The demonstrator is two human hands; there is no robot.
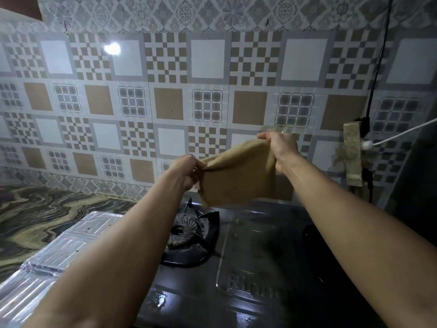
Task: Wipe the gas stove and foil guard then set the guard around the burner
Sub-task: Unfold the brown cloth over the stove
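Tan square cloth (238, 176) hung stretched above the black gas stove (260, 256); your left hand (189, 171) and right hand (280, 150) each pinched a corner.

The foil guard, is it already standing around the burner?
No, the foil guard lies flat on the counter, left of the burner.

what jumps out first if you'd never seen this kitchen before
Both hands stretch a tan cloth in mid-air above the black gas stove, left hand and right hand gripping opposite ends. Behind is a busy patterned tile wall; a shiny foil guard lies left of the burner.
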